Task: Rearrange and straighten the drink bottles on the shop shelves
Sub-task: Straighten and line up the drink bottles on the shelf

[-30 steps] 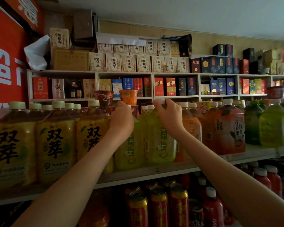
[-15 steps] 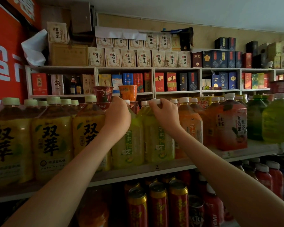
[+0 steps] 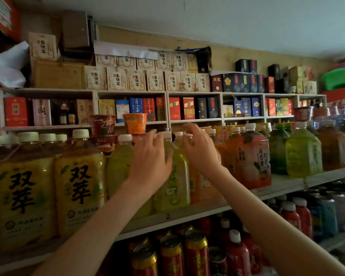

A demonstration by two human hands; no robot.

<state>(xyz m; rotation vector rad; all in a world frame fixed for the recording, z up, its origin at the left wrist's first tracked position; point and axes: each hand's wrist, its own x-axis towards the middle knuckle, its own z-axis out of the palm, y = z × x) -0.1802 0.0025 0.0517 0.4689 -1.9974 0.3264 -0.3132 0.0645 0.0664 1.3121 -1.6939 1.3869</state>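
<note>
Both arms stretch up and forward. The left hand (image 3: 150, 164) has its fingers spread and loose, tips by the white cap of the pale green bottle (image 3: 174, 188). The right hand (image 3: 200, 151) fans out, fingers gently bent, clamping nothing. The bottle stands upright on the shelf (image 3: 197, 210), between both sets of fingers; whether they touch it is unclear.

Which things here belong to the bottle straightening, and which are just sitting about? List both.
Job: left hand, right hand, pale green bottle between them, yellow tea bottles, red tea bottles, shelf.
Sitting about: gift boxes, noodle cups, cans, green basin.
</note>
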